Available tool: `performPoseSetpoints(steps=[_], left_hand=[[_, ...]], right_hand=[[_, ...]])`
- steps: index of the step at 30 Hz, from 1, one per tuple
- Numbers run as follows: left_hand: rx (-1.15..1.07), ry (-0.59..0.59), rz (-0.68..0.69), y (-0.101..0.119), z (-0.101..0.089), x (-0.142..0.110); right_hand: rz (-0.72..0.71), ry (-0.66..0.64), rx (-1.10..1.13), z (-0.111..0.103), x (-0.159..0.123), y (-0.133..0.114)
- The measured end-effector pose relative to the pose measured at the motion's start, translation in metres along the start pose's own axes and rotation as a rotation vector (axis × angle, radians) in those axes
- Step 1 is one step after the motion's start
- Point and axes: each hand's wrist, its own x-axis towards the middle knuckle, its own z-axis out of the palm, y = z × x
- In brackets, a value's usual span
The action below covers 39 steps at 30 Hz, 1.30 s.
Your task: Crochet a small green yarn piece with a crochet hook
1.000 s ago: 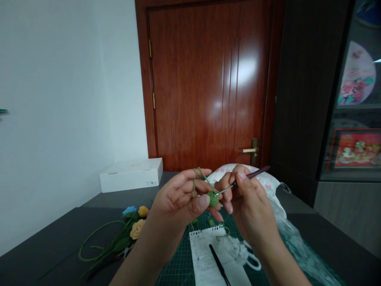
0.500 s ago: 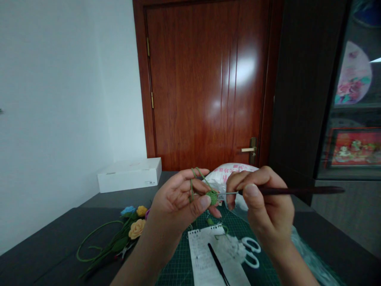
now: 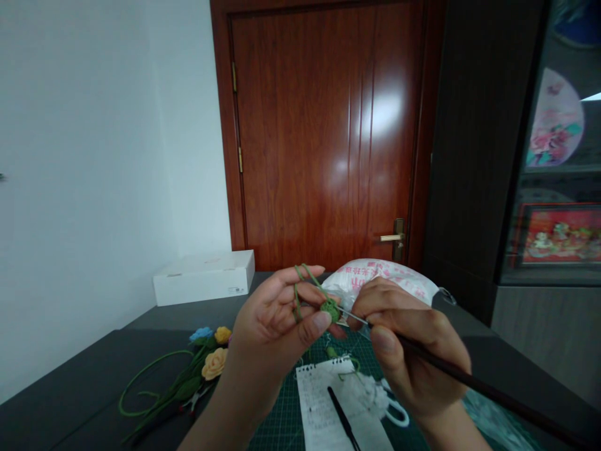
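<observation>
The left hand (image 3: 275,316) pinches a small, rounded, green crocheted piece (image 3: 330,310) between thumb and fingers, held above the middle of the counter (image 3: 70,376). Green yarn (image 3: 313,279) loops over its raised index finger and runs down to the piece. The right hand (image 3: 417,344) grips a slim crochet hook (image 3: 434,359) with a dark handle and thin metal shaft, its tip at the piece's upper right edge. Nearer, a white handwritten sheet (image 3: 317,401) lies on a dark green gridded cutting mat (image 3: 282,419), bearing a slender black tool (image 3: 342,414). White-handled scissors (image 3: 399,414) lie to its right. Left are yellow, orange and blue flowers (image 3: 215,364); at the far left, a long white box (image 3: 201,279); at the far right, a pink-printed white plastic bag (image 3: 375,270).
</observation>
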Motion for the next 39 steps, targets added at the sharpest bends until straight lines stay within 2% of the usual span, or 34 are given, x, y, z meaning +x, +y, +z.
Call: performPoseSetpoints(steps=[4, 6, 9, 11, 15, 17, 20, 26, 29, 32, 35, 37, 39], left_hand=[[0.015, 0.019, 0.043, 0.001, 0.002, -0.003], [0.019, 0.040, 0.057, 0.002, 0.004, -0.004], [-0.009, 0.044, 0.049, 0.003, 0.006, -0.006], [-0.036, 0.034, 0.040, 0.004, 0.007, -0.007], [-0.069, 0.049, 0.043, 0.006, 0.009, -0.007], [-0.079, 0.058, 0.050, 0.006, 0.010, -0.007], [-0.095, 0.063, 0.062, 0.005, 0.011, -0.007], [-0.130, 0.074, 0.016, 0.002, 0.013, -0.009], [-0.149, 0.097, -0.010, 0.002, 0.017, -0.011], [-0.132, 0.124, -0.034, 0.001, 0.021, -0.012], [-0.095, 0.143, -0.003, 0.000, 0.021, -0.012], [-0.067, 0.134, 0.025, -0.001, 0.019, -0.011], [-0.038, 0.118, 0.038, -0.001, 0.017, -0.009]], right_hand=[[-0.014, -0.098, -0.118, -0.002, 0.004, -0.003], [-0.038, -0.094, -0.118, -0.001, 0.001, -0.002], [-0.081, 0.035, 0.004, 0.003, -0.011, 0.002], [-0.046, 0.092, 0.047, 0.008, -0.019, 0.005], [-0.070, 0.226, 0.028, 0.019, -0.028, 0.011], [-0.081, 0.251, 0.019, 0.022, -0.029, 0.012], [-0.083, 0.229, 0.005, 0.022, -0.029, 0.012], [0.122, 0.111, 0.000, 0.018, -0.023, 0.002], [0.100, 0.148, -0.046, 0.023, -0.022, -0.003], [0.084, 0.274, -0.165, 0.029, -0.022, -0.007], [0.029, 0.249, -0.226, 0.031, -0.021, -0.005], [-0.031, 0.242, -0.193, 0.032, -0.019, -0.002], [-0.058, 0.315, -0.108, 0.033, -0.017, 0.000]])
